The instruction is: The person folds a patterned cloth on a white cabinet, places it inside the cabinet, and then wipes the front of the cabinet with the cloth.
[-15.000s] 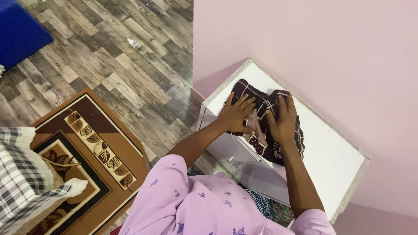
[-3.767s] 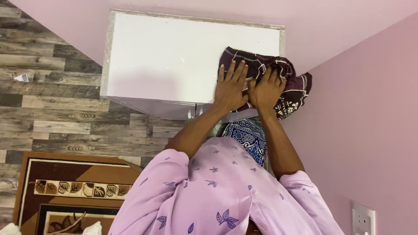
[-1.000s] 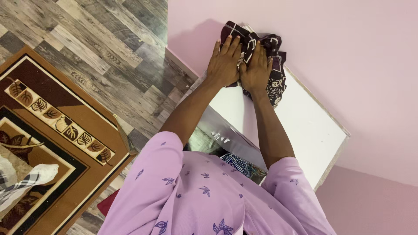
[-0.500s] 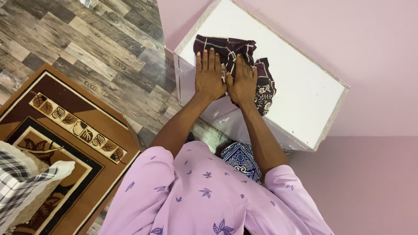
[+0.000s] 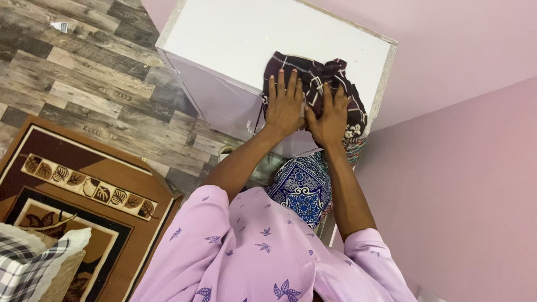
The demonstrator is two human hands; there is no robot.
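Observation:
A dark maroon patterned cloth [image 5: 327,78] lies bunched on the white top of a low cabinet [image 5: 235,39], near its right front corner. My left hand [image 5: 283,105] presses flat on the cloth's left part, fingers spread. My right hand [image 5: 330,117] presses flat on it just to the right, the two hands side by side. Part of the cloth hangs over the cabinet's front edge under my right hand.
The cabinet stands against a pink wall [image 5: 458,140] in a corner. A brown leaf-patterned rug [image 5: 84,184] lies on the wood-look floor [image 5: 84,84]. A checked fabric [image 5: 22,268] sits at lower left. Blue patterned fabric [image 5: 302,187] shows below my arms.
Both hands have slid the cloth from the cabinet's left end to near its right front corner. The view has swung with them.

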